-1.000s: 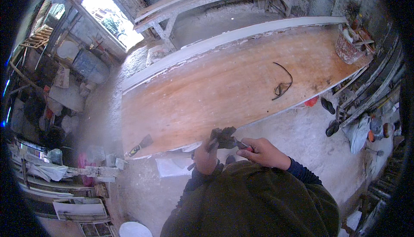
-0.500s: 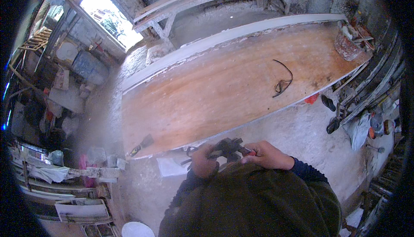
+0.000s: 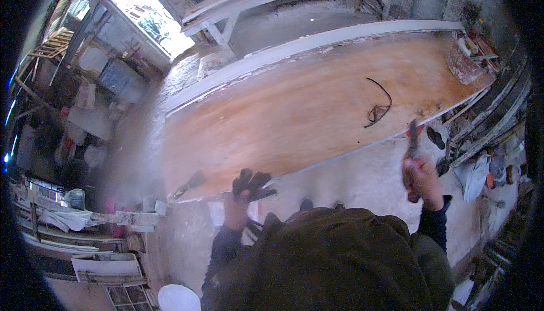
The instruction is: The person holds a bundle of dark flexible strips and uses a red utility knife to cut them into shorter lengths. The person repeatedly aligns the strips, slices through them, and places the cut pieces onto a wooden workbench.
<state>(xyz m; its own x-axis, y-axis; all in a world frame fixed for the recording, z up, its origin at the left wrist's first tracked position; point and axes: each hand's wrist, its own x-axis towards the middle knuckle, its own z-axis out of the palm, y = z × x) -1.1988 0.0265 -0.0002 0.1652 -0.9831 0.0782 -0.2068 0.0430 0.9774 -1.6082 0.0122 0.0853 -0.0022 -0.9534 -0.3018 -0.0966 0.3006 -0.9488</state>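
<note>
My left hand, near the table's front edge, is closed around a dark bundle of short black pieces. A dark strap hangs beside that wrist. To the right, apart from the table edge, my right hand is closed around a red-handled tool. Its long dark end points away from me; motion blur hides its exact kind. A scraper with a wide dark blade lies on the table's near left corner. Farther right on the tabletop is a thin black cord with a small tangle at one end.
The long wooden table runs across in front of me, with a white strip along its far side. A stained bucket stands at its far right end. Dark shoes lie on the floor at right. Shelves with boards stand at left.
My hands have moved apart. The right hand has swung out to the right and forward with the red-handled tool; the left has shifted left, still gripping the dark bundle.
</note>
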